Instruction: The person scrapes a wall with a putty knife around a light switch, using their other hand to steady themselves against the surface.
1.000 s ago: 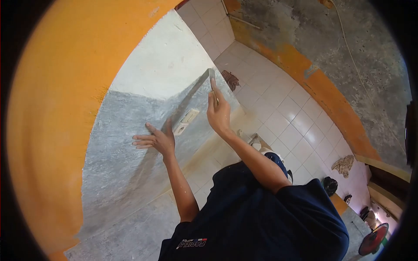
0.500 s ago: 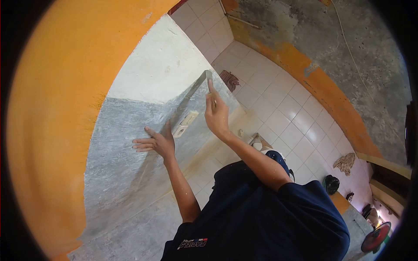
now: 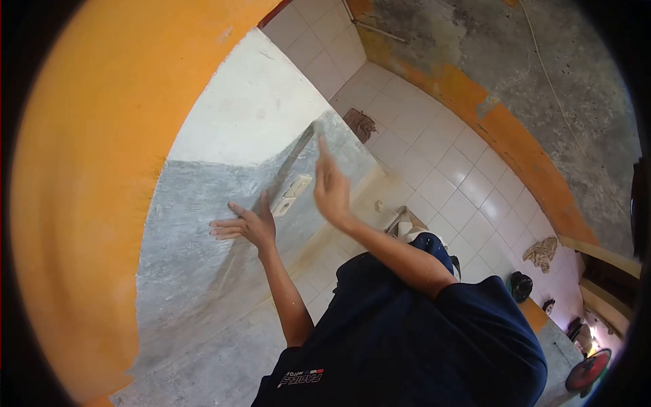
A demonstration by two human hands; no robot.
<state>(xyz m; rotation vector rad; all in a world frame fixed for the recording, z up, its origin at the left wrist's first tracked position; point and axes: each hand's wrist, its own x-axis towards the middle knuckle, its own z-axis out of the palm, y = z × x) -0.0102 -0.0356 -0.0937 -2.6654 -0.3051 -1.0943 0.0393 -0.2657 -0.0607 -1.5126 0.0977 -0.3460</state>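
A long grey straightedge (image 3: 293, 159) lies slanted against the grey plastered wall (image 3: 196, 230). My left hand (image 3: 247, 227) presses its lower part to the wall, fingers spread flat and thumb along the bar. Beside the bar's upper end is my right hand (image 3: 332, 190), blurred by motion, its index finger stretched along a thin pencil-like tool (image 3: 321, 146). A white wall socket (image 3: 291, 193) sits between the two hands, just right of the bar.
Above the grey patch the wall is white plaster (image 3: 251, 102) framed by orange paint (image 3: 102, 136). Below lies a white tiled floor (image 3: 441, 156) with a brown rag (image 3: 358, 122), a crumpled cloth (image 3: 542, 252), a dark object (image 3: 521, 286) and a red fan (image 3: 586, 372).
My right hand has slid a little left and down along the bar's upper end and is now blurred. My left hand stays pressed on the straightedge.
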